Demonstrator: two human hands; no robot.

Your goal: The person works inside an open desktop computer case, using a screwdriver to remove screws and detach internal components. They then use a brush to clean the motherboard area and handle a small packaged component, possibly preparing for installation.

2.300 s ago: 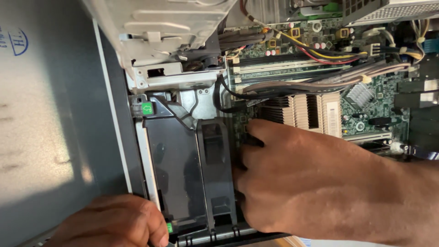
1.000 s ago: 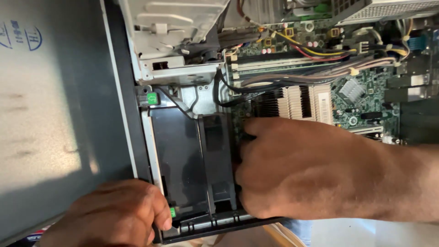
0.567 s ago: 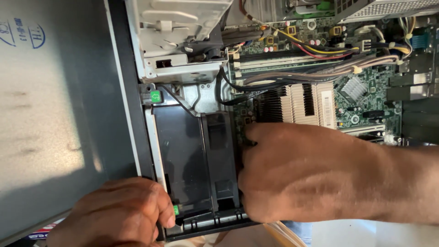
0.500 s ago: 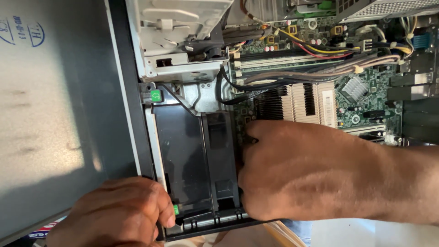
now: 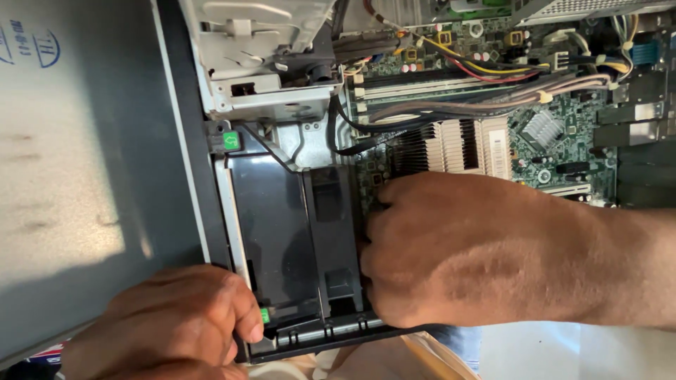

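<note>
Warm light falls from the upper left, glaring softly on the grey side panel [image 5: 77, 176]; focus is sharp.

2 hands [image 5: 465, 253], 1 black drive caddy [image 5: 289, 246], 2 green tabs [image 5: 231, 140], 1 heatsink [image 5: 458, 146]

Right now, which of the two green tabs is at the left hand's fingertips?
The lower green tab, at the black bay's bottom corner, right against the left hand. The other, the upper tab, sits apart from both hands.

Green latch tabs [image 5: 232, 140], black drive bay [image 5: 282, 239]
</note>
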